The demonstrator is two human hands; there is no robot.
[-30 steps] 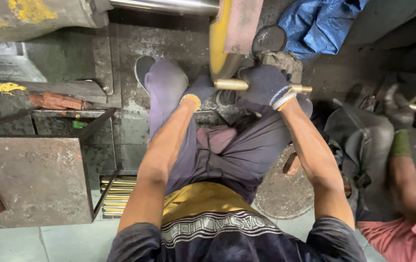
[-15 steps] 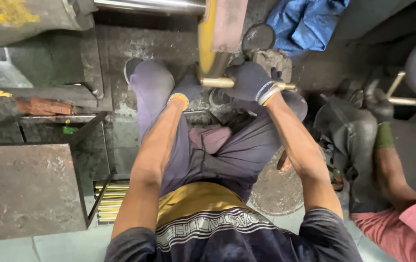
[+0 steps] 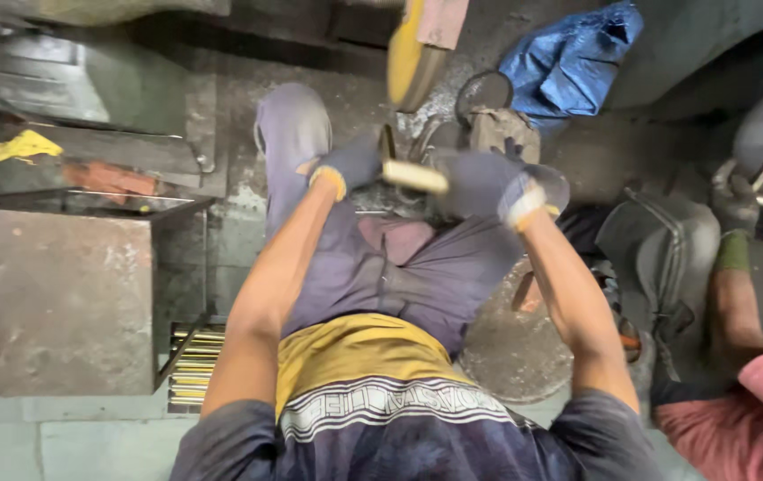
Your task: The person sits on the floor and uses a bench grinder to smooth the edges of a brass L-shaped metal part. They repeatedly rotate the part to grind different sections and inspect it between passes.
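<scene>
A short brass-coloured rod (image 3: 414,176) is being held crosswise between two gloved hands, just below the rim of a yellow-stained polishing wheel (image 3: 406,55) and, at this instant, looking clear of it rather than pressed to it. The left hand (image 3: 350,165) is clenching one end, the right hand (image 3: 481,183) is clamping the other, both in dark gloves with pale cuffs. Under the grip the person's knees are spreading apart. Off to the left-hand side and lower, a stack of similar brass rods (image 3: 193,365) is lying in a rack beside a rusty metal box (image 3: 52,303); which are done, I cannot tell. Beyond the right hand a blue cloth (image 3: 568,62) is lying crumpled, and a co-worker's gloved hand (image 3: 736,200) is working at another machine.
</scene>
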